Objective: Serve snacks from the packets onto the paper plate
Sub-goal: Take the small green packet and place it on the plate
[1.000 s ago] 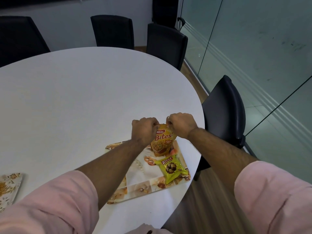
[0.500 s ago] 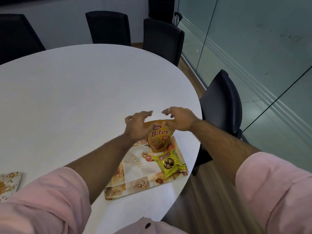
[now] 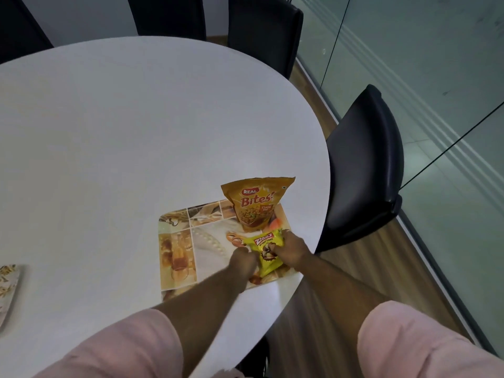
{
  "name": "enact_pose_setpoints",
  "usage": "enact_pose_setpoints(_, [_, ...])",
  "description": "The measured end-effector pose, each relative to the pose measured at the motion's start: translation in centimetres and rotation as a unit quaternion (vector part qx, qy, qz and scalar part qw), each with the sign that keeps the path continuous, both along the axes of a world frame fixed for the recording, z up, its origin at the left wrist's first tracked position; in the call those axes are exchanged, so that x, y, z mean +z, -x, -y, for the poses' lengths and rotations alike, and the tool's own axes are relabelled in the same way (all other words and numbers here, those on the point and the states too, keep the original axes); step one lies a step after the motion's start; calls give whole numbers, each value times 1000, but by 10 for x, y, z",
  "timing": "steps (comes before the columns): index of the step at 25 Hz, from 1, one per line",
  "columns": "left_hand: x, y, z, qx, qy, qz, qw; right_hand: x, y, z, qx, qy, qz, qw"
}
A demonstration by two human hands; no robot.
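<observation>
Hands: our left hand (image 3: pixel 243 261) and right hand (image 3: pixel 289 251) each have a grip clamped on one side of the yellow packet (image 3: pixel 266 252).
Packet place: it sits at the near right of the patterned plate (image 3: pixel 177 241), by the surface (image 3: pixel 122 132) edge.
Orange bag (image 3: pixel 256 205): it stands upright at the plate's far edge, untouched.
Handling: we judge the yellow packet light, crinkly and slippery, its cake soft.
Hold: we pinch the sealed edges, not the middle.

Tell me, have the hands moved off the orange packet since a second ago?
Yes. Both the left hand and right hand dropped from the orange packet, toward the near end of the patterned tray, and now grip the yellow packet.
</observation>
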State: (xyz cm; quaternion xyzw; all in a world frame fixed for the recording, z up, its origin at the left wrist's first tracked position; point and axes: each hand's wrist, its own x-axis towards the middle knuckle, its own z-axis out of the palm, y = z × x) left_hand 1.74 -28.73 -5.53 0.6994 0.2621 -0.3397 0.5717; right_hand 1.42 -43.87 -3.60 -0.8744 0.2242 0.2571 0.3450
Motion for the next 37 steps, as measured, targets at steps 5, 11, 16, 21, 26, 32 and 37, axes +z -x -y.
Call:
enact_pose_setpoints(5, [1, 1, -6, 61, 31, 11, 998, -1, 9, -33, -114, -92, 24, 989])
enact_pose_setpoints(11, [34, -19, -158, 104, -48, 119, 986, 25, -14, -180, -68, -135, 91, 984])
enact_pose_setpoints(16, [54, -25, -349, 139, -85, 154, 975, 40, -27, -371, -50, -175, 120, 976])
enact_pose_setpoints(21, [56, -11, -522, 115, -178, 164, 963, 26, -21, -545, -6, -176, 101, 979])
enact_pose_setpoints(26, [30, 2, -603, 72, -218, 148, 962, 14, -11, -635, 16, -134, 77, 988])
enact_pose_setpoints(32, [0, 12, -628, -31, -238, 168, 956, -29, -10, -659, 22, -83, 49, 995])
enact_pose_setpoints(37, [14, 8, -658, -43, -286, 236, 928, -7, -11, -664, 20, -54, 34, 998])
